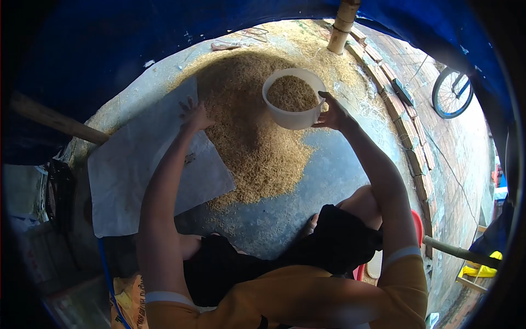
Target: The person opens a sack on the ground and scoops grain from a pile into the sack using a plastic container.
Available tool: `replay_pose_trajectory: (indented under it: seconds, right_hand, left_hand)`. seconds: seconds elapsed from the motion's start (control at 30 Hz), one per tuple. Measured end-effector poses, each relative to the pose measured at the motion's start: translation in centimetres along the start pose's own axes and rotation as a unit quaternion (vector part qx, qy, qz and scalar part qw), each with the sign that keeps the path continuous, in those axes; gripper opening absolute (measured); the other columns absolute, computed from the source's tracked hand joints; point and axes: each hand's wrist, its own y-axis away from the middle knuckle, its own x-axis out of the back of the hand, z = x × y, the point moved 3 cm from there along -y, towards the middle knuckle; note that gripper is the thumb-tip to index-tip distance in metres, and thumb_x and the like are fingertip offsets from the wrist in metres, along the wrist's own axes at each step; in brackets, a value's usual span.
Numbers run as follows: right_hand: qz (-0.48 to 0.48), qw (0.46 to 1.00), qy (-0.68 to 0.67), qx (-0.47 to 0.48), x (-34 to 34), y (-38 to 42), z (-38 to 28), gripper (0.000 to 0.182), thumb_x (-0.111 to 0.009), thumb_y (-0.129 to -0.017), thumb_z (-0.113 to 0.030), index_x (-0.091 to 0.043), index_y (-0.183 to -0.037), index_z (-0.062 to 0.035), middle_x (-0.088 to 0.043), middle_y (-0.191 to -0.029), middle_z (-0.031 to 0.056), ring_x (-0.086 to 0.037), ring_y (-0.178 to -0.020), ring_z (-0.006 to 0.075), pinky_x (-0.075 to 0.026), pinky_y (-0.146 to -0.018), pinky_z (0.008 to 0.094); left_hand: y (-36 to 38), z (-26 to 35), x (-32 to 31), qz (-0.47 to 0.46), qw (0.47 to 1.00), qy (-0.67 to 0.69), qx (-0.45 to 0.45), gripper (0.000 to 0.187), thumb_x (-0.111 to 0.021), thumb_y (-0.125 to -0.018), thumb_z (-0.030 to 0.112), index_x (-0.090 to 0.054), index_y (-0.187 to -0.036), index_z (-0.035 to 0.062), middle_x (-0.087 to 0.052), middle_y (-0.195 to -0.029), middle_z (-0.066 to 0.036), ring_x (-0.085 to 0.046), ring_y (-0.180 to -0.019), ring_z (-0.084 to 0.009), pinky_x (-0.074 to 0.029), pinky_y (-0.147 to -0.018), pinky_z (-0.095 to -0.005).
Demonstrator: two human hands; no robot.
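Observation:
My right hand (332, 114) grips the side of a white plastic tub (296, 119), thumb over the rim and fingers against the outer wall. Brown husks (293, 93) fill much of the tub, which overlaps the far right of a large husk pile (268, 159) in this view. At the pile's left edge my left hand (196, 116) is spread with fingers apart, over the border of a pale sheet (142, 170). Nothing shows in its fingers. The sheet lies along the left of the pile.
A row of bricks (402, 112) curves along the right, with a bicycle wheel (452, 93) beyond. A bamboo post (342, 30) stands at the back, and another pole (60, 118) juts in from the left. Blue tarp (109, 44) hangs overhead. A red stool (417, 227) shows beneath me.

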Motion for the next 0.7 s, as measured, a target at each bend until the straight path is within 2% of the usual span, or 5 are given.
replay_pose_trajectory:
  seconds: [0.17,0.37,0.43,0.53,0.7]
  right_hand:
    - [0.017,1.000,0.005,0.002,-1.3,-0.8,-0.1,0.089,-0.062,-0.066,-0.047,-0.011,-0.132,-0.0185,-0.025,-0.124,0.0306,-0.032,-0.114,0.0422,-0.029,-0.093,0.0542]
    - [-0.050,0.999,-0.006,0.012,-4.3,-0.6,-0.5,0.087,-0.063,-0.067,-0.045,-0.012,-0.131,-0.0171,-0.028,-0.123,0.0293,-0.038,-0.110,0.0393,-0.031,-0.091,0.0541]
    - [-0.096,0.995,0.000,0.019,-6.4,-0.2,-0.6,0.086,-0.063,-0.067,-0.046,-0.013,-0.131,-0.0166,-0.030,-0.122,0.0287,-0.039,-0.109,0.0376,-0.033,-0.090,0.0535]
    - [-0.075,0.996,0.024,0.040,-11.2,1.2,-1.0,0.082,-0.062,-0.068,-0.046,-0.017,-0.131,-0.0204,-0.033,-0.121,0.0223,-0.040,-0.108,0.0349,-0.032,-0.090,0.0529]
    - [0.005,0.972,0.171,0.158,-21.3,1.7,0.2,0.080,-0.066,-0.068,-0.041,-0.018,-0.128,-0.0197,-0.032,-0.122,0.0180,-0.040,-0.108,0.0341,-0.041,-0.080,0.0547]
  left_hand:
    - [-2.3,-5.0,-2.6,-0.057,0.996,-0.066,-0.008,0.080,-0.065,-0.064,0.026,-0.022,-0.130,0.0159,-0.008,-0.138,-0.018,-0.007,-0.125,-0.0435,-0.032,-0.089,-0.0564]
    - [0.4,-9.1,4.1,-0.145,0.988,0.040,-0.029,0.066,-0.058,-0.063,0.007,-0.035,-0.125,0.0149,-0.031,-0.129,-0.018,-0.044,-0.110,-0.0290,-0.046,-0.078,-0.0370]
    - [1.2,-11.0,5.8,-0.149,0.982,0.115,0.009,0.061,-0.056,-0.063,0.002,-0.042,-0.122,0.0147,-0.041,-0.122,-0.018,-0.059,-0.083,-0.0250,-0.050,-0.066,-0.0314]
    - [1.7,-14.3,7.9,-0.084,0.985,0.151,0.017,0.064,-0.056,-0.063,0.000,-0.041,-0.123,0.0148,-0.046,-0.118,-0.018,-0.061,-0.071,-0.0228,-0.051,-0.063,-0.0288]
    - [4.0,-18.8,9.9,-0.047,0.973,0.224,0.009,0.067,-0.051,-0.062,0.000,-0.036,-0.127,0.0107,-0.047,-0.113,-0.021,-0.058,-0.080,-0.0214,-0.050,-0.063,-0.0271]
